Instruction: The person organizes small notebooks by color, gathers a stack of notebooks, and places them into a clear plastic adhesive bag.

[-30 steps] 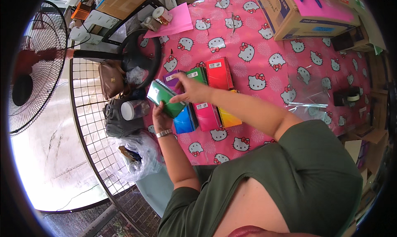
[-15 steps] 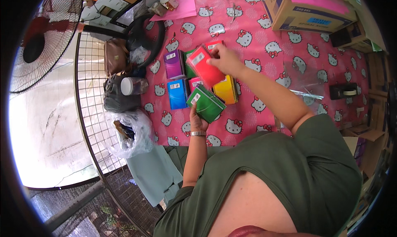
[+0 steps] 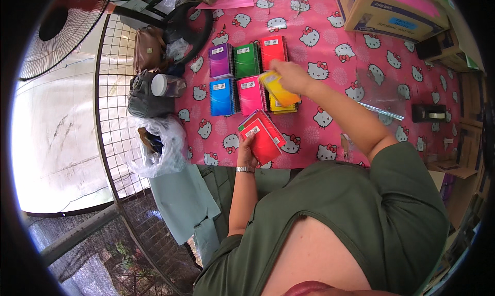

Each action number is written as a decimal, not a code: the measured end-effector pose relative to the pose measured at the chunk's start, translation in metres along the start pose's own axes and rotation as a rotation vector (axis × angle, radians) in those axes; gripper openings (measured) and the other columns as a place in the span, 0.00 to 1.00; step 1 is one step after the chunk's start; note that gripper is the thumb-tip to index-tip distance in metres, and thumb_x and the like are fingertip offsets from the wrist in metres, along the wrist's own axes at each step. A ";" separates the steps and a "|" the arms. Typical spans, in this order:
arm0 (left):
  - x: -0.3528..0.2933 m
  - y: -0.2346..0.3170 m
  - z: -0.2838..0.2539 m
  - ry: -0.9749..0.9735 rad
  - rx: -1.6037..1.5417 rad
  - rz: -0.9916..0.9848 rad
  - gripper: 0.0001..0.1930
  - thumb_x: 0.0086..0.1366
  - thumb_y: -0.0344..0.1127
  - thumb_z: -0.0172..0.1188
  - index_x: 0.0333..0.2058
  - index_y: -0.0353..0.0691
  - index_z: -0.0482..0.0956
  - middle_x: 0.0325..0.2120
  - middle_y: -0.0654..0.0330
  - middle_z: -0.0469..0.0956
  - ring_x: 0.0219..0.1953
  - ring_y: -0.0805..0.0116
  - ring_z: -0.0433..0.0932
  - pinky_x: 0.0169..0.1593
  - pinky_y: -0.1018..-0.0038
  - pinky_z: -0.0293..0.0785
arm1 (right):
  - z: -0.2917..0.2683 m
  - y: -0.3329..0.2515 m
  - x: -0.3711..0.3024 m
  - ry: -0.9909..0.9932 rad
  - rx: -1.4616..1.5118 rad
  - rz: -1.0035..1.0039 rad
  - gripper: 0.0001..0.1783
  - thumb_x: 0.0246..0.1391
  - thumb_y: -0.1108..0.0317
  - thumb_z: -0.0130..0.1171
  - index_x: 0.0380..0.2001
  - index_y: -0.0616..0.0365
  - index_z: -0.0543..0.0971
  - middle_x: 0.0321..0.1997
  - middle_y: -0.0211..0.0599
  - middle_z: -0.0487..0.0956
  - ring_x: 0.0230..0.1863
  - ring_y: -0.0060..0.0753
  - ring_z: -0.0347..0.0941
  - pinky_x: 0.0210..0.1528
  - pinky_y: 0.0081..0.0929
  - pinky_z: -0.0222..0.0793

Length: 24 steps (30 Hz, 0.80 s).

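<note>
**Yellow spiral notebook (image 3: 281, 92) in the right hand (image 3: 292, 77)**

The fingers and thumb pinch its far end, holding it tilted above the yellow pile (image 3: 282, 109) on the tabletop (image 3: 315, 133). Nearer the person, the left hand (image 3: 247, 154) is closed on a fanned notebook bundle (image 3: 262, 139), red cover uppermost. Beyond, I see purple (image 3: 220, 61), green (image 3: 246, 61), red (image 3: 272, 49), blue (image 3: 221, 98) and pink notebooks (image 3: 251, 96).

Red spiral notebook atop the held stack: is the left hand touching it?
Touching: the head view shows the left hand with its thumb on the red spiral notebook.
</note>
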<state>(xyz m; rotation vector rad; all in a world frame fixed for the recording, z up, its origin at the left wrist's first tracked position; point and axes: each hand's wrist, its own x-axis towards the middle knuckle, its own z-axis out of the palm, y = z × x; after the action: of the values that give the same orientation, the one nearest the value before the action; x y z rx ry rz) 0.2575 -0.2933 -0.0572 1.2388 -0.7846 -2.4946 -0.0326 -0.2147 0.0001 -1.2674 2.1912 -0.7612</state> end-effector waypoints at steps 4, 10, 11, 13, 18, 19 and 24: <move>-0.007 -0.007 -0.006 -0.062 -0.165 -0.005 0.29 0.64 0.57 0.51 0.55 0.41 0.67 0.50 0.57 0.74 0.48 0.59 0.76 0.51 0.57 0.74 | -0.016 -0.123 -0.027 -0.645 -0.455 -0.562 0.19 0.40 0.68 0.62 0.41 0.54 0.77 0.36 0.41 0.80 0.43 0.49 0.75 0.46 0.42 0.70; -0.012 -0.013 -0.010 -0.192 -0.149 0.021 0.30 0.59 0.55 0.58 0.53 0.40 0.68 0.44 0.59 0.77 0.45 0.62 0.78 0.46 0.64 0.76 | 0.083 -0.081 0.045 -0.039 0.061 -0.413 0.24 0.43 0.66 0.61 0.48 0.52 0.75 0.49 0.40 0.74 0.51 0.43 0.70 0.50 0.41 0.67; -0.015 -0.015 -0.015 -0.169 -0.101 0.043 0.28 0.58 0.50 0.59 0.52 0.39 0.69 0.43 0.58 0.77 0.43 0.62 0.78 0.45 0.65 0.77 | 0.061 -0.072 0.062 0.041 -0.025 -0.236 0.25 0.43 0.59 0.65 0.46 0.54 0.74 0.48 0.42 0.73 0.53 0.42 0.68 0.52 0.44 0.65; -0.018 -0.018 -0.020 -0.146 0.004 0.068 0.24 0.56 0.41 0.62 0.50 0.39 0.69 0.41 0.57 0.78 0.41 0.62 0.80 0.43 0.67 0.78 | 0.063 -0.040 0.063 0.072 -0.320 0.049 0.29 0.40 0.53 0.68 0.45 0.55 0.73 0.45 0.44 0.74 0.52 0.44 0.69 0.49 0.42 0.67; -0.027 -0.027 -0.048 -0.022 -0.157 0.061 0.22 0.56 0.33 0.61 0.49 0.38 0.69 0.40 0.57 0.78 0.39 0.61 0.80 0.42 0.65 0.79 | 0.059 -0.029 0.057 0.069 -0.085 -0.032 0.28 0.41 0.56 0.70 0.42 0.57 0.70 0.42 0.45 0.75 0.48 0.45 0.71 0.46 0.40 0.68; -0.026 -0.028 -0.060 0.021 -0.181 0.053 0.22 0.57 0.35 0.61 0.50 0.39 0.69 0.40 0.58 0.78 0.40 0.61 0.80 0.43 0.64 0.78 | 0.043 -0.045 0.051 -0.020 0.113 -0.020 0.27 0.42 0.57 0.70 0.40 0.58 0.70 0.41 0.44 0.75 0.46 0.43 0.72 0.43 0.38 0.68; -0.027 -0.018 -0.069 -0.027 -0.329 0.128 0.39 0.53 0.65 0.59 0.55 0.41 0.67 0.50 0.58 0.74 0.50 0.56 0.74 0.52 0.56 0.72 | 0.063 -0.098 0.031 -0.227 0.283 -0.288 0.29 0.42 0.59 0.70 0.42 0.61 0.67 0.36 0.47 0.77 0.37 0.46 0.76 0.38 0.36 0.70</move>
<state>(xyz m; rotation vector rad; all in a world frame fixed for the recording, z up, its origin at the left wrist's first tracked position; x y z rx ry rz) 0.3288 -0.2914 -0.0835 1.0094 -0.4204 -2.4172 0.0545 -0.2968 0.0163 -1.4565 1.6758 -0.9488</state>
